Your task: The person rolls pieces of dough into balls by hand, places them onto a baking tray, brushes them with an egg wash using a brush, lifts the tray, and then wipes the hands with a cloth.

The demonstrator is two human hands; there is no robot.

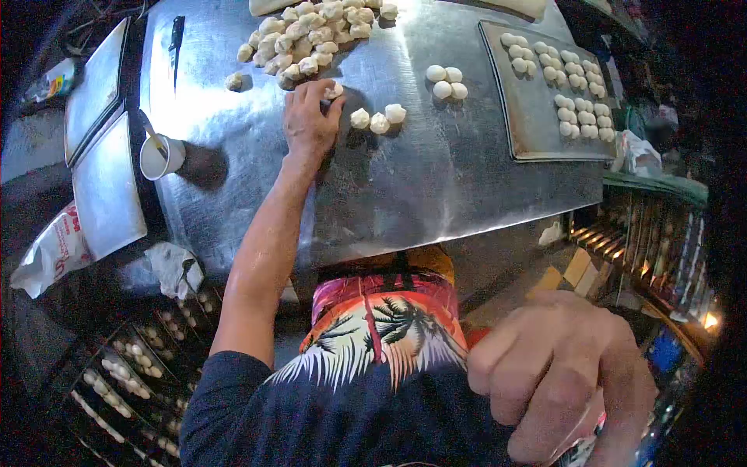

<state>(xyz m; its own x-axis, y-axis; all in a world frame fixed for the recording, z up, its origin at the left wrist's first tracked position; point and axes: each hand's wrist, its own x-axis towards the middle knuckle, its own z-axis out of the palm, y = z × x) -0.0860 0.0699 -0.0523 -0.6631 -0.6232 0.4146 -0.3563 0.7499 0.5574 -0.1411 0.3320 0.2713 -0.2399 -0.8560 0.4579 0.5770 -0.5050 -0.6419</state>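
On the metal table (257, 187) my left hand (311, 117) is closed around a small dough piece (334, 90), just below a heap of rough dough pieces (311, 35). Three dough pieces (380, 123) sit in a row to its right. Farther right, several smooth dough balls (446, 82) are grouped together. My right hand (556, 373) is raised close to the camera at the lower right, away from the table, with its fingers curled and blurred; whatever it holds, if anything, is hidden.
A tray (517, 144) with groups of dough balls lies at the table's right. At the left are a white cup (162, 158) with a utensil in it, a knife (176, 43) and a lone dough piece (233, 81). Racks of dough (117, 389) stand at the lower left.
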